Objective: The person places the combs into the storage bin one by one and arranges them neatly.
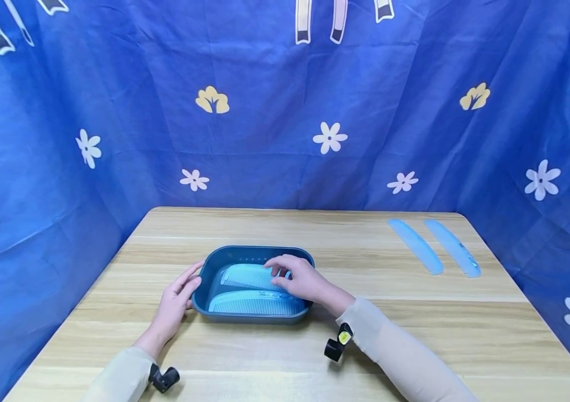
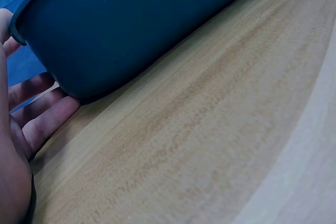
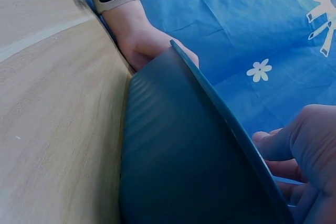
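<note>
A dark blue plastic basket sits on the table with two light blue combs inside. My left hand holds its left end, the thumb at the rim and the other fingers against the outer wall; in the left wrist view those fingers reach the bottom corner. My right hand is over the right part of the basket, fingers bent and parted, right at the rear comb and covering its right end. The front comb lies along the near wall, teeth toward me.
Two more light blue combs, a left one and a right one, lie slanted side by side at the table's back right. A blue patterned curtain encloses the wooden table at the back and sides.
</note>
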